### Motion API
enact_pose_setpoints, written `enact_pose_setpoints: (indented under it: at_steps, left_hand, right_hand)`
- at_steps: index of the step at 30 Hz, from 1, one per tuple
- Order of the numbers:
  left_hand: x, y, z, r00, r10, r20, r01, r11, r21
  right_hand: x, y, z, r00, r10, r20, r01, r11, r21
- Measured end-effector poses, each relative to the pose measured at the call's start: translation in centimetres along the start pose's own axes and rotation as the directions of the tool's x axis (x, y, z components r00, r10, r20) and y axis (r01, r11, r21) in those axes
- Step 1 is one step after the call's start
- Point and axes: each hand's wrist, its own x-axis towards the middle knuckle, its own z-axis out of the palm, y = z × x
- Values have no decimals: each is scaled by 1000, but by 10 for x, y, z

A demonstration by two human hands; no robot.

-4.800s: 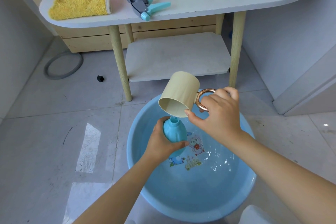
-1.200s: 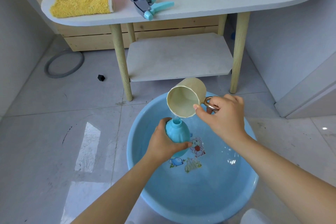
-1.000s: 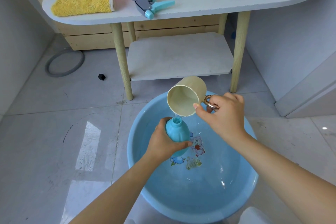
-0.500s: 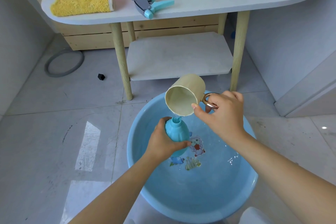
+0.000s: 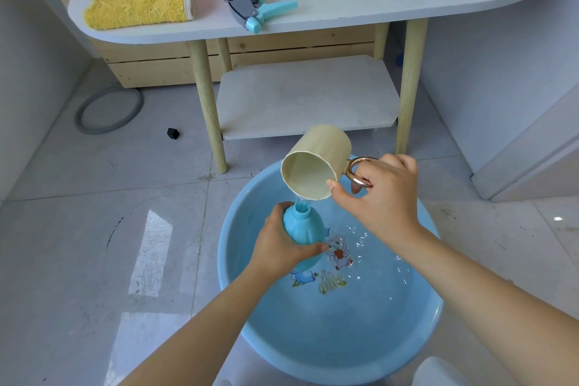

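Now the cup (image 5: pixel 316 163) sits a touch higher and steeper than a second ago, with a thin stream running into the bottle (image 5: pixel 300 226) neck. Cup is probably near empty. Right hand (image 5: pixel 385 197) curls round the cup handle. Left hand (image 5: pixel 282 244) wraps the bottle, over the basin (image 5: pixel 313 360), far-left part. No readable text, only cartoon decals.
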Motion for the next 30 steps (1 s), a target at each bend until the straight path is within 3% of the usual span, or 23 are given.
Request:
enact_pose_setpoints:
  at_steps: [30]
  left_hand:
    - [-2, -1, 0, 1000, -5, -8, 5, 1000, -9]
  right_hand:
    - [2, 1, 1, 978, -190, -87, 182, 979, -94]
